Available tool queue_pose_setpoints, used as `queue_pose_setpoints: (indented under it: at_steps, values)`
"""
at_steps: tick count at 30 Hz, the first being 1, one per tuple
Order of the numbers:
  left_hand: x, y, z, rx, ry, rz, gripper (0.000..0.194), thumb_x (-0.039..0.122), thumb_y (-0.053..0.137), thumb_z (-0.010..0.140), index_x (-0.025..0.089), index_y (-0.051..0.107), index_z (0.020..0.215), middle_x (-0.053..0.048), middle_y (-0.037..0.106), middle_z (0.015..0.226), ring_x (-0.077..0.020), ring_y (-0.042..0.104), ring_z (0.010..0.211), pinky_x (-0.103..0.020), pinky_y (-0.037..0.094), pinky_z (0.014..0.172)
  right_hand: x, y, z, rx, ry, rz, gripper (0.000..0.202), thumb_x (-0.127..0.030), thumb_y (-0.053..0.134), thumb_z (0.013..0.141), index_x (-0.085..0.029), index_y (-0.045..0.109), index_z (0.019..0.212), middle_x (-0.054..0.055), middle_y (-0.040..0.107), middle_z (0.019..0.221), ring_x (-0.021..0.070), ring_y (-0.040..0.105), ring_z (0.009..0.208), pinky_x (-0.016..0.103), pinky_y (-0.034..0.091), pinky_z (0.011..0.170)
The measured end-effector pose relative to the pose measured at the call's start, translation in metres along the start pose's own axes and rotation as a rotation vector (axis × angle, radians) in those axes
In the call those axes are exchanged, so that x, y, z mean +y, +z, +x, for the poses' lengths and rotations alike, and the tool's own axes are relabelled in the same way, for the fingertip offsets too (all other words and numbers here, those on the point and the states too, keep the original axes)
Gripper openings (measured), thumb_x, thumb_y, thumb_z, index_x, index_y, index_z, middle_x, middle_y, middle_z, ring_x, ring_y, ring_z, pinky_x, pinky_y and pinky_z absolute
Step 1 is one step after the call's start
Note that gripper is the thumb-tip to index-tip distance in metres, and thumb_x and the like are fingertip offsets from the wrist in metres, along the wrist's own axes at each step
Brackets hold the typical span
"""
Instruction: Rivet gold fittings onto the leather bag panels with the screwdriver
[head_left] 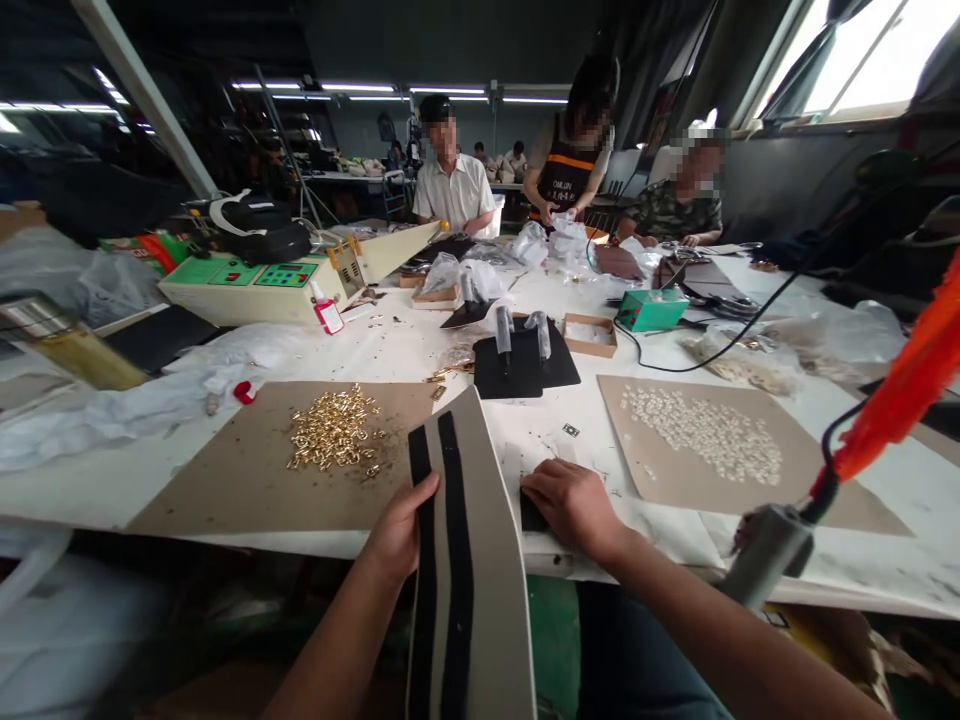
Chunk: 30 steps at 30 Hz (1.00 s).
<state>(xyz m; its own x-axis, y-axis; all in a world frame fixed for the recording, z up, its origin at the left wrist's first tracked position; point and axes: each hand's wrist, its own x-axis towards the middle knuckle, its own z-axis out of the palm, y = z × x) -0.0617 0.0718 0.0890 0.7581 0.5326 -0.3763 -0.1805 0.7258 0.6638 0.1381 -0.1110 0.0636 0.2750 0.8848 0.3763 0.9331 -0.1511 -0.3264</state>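
Observation:
My left hand (401,525) grips a grey-beige panel (491,560) by its left edge, thumb on the near face. Two black strips (456,530) run lengthwise down that face, and the panel's lower end drops below the table edge. To its right, my right hand (574,505) rests at the table's front edge with curled fingers. Its fingertips close on a small flat black piece (531,512), mostly covered by the hand. Gold metal hardware pieces (334,428) lie heaped on a brown sheet (225,470) left of the panel.
Small clear pieces (701,435) cover another brown board (817,500) at right. A grey post with an orange wrap (892,390) rises near my right arm. Black panels (517,375), a green box (652,310) with a cable, and a cream machine (255,285) stand beyond. Several people sit or stand opposite.

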Motion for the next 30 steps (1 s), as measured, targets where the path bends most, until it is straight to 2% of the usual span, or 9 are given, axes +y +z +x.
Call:
queue_pose_setpoints:
  at_steps: [3,6,9,13,15,18,21,25,30]
  values:
    - [-0.003,-0.009,0.001,0.105,-0.012,-0.05,0.019,0.019,0.068,0.095,0.006,0.079,0.105,-0.014,0.083,0.081,-0.023,0.078,0.059,-0.028,0.066,0.059,0.0,0.0,-0.006,0.01,-0.08,-0.034,0.026,-0.025,0.055,0.11,-0.023,0.08,0.103,0.006,0.075,0.091,0.0211,0.065,0.086,0.032,0.047,0.077]
    - [-0.003,-0.013,0.002,0.147,-0.023,-0.069,0.026,0.019,0.058,0.101,0.005,0.079,0.095,-0.012,0.08,0.069,-0.0187,0.072,0.047,-0.021,0.058,0.045,0.001,-0.002,-0.013,0.013,-0.104,0.029,0.026,-0.026,0.054,0.11,-0.024,0.08,0.109,0.008,0.076,0.098,0.0219,0.066,0.091,0.035,0.05,0.083]
    - [-0.003,-0.012,0.002,0.158,-0.048,-0.069,0.029,0.02,0.055,0.103,0.003,0.079,0.105,-0.013,0.081,0.072,-0.0192,0.071,0.045,-0.024,0.058,0.045,0.002,-0.004,-0.019,0.02,-0.085,0.138,0.022,-0.027,0.057,0.109,-0.025,0.079,0.113,0.008,0.077,0.105,0.0226,0.067,0.095,0.037,0.052,0.087]
    - [-0.003,-0.01,0.001,0.145,-0.082,-0.056,0.034,0.024,0.054,0.104,0.005,0.075,0.125,-0.014,0.083,0.08,-0.0215,0.072,0.045,-0.028,0.059,0.045,0.002,-0.006,-0.019,0.071,0.046,0.306,0.018,-0.028,0.062,0.106,-0.024,0.078,0.114,0.006,0.076,0.104,0.0215,0.069,0.094,0.035,0.055,0.088]
    - [-0.003,-0.011,0.0,0.141,-0.094,-0.056,0.036,0.024,0.052,0.106,0.004,0.074,0.126,-0.013,0.083,0.077,-0.0224,0.073,0.046,-0.03,0.061,0.047,0.003,-0.006,-0.015,0.072,0.11,0.355,0.016,-0.028,0.065,0.105,-0.024,0.079,0.11,0.006,0.076,0.103,0.0208,0.07,0.094,0.034,0.055,0.088]
    - [-0.003,-0.011,0.0,0.141,-0.097,-0.071,0.036,0.024,0.051,0.106,0.004,0.075,0.123,-0.012,0.081,0.072,-0.0241,0.077,0.055,-0.031,0.066,0.059,0.002,-0.006,-0.008,0.009,0.136,0.325,0.013,-0.026,0.068,0.101,-0.025,0.081,0.103,0.005,0.076,0.1,0.0218,0.07,0.093,0.034,0.055,0.088]
    - [-0.003,-0.012,0.001,0.114,-0.097,-0.099,0.033,0.023,0.054,0.105,0.005,0.076,0.122,-0.013,0.083,0.078,-0.0274,0.082,0.07,-0.036,0.069,0.074,0.0,-0.005,-0.003,-0.027,0.14,0.272,0.011,-0.024,0.07,0.098,-0.025,0.082,0.099,0.005,0.075,0.099,0.0228,0.069,0.093,0.035,0.056,0.088]
    - [-0.004,-0.015,0.002,0.059,-0.094,-0.138,0.03,0.022,0.061,0.1,0.003,0.076,0.118,-0.017,0.083,0.086,-0.0318,0.083,0.081,-0.041,0.07,0.083,-0.001,-0.004,-0.001,-0.046,0.155,0.251,0.01,-0.023,0.072,0.096,-0.027,0.081,0.095,0.004,0.074,0.099,0.0225,0.069,0.092,0.034,0.055,0.088]
    - [-0.004,-0.014,0.002,0.008,-0.073,-0.138,0.03,0.021,0.07,0.095,0.004,0.076,0.118,-0.018,0.084,0.094,-0.0342,0.083,0.087,-0.044,0.069,0.088,-0.004,-0.006,-0.001,-0.079,0.057,0.124,0.016,-0.021,0.067,0.099,-0.025,0.079,0.091,0.005,0.072,0.094,0.0215,0.065,0.088,0.034,0.051,0.082]
